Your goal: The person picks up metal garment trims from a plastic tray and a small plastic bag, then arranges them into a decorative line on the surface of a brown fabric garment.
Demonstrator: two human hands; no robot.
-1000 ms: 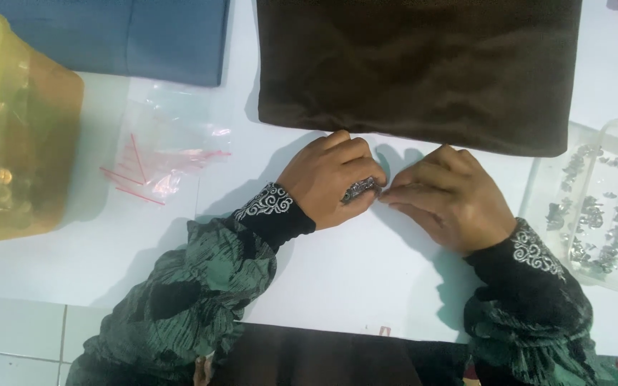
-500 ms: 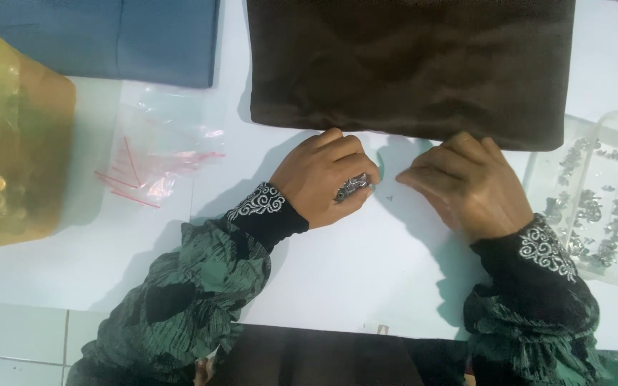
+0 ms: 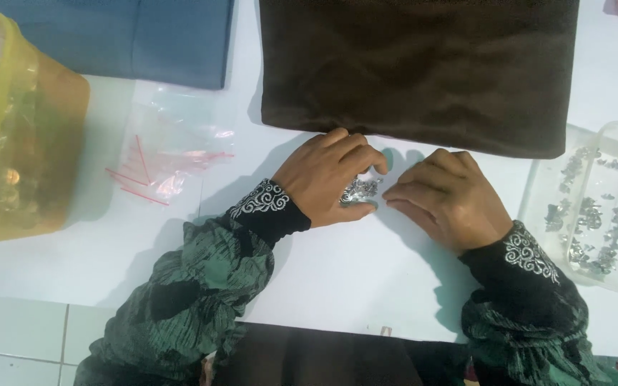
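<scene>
At frame centre, a small cluster of silver metal pieces [image 3: 360, 190] is pinched in the curled fingers of the left hand [image 3: 327, 179]; the right hand [image 3: 452, 196], loosely open and empty, is held just right of it, fingertips pointed towards the cluster

small silver charm cluster [image 3: 360, 190]: shiny metal
dark brown folded cloth [image 3: 423, 68]: matt, velvety
yellow tub [image 3: 44, 136]: translucent glossy plastic
clear zip bags [image 3: 173, 146]: thin glossy plastic
</scene>
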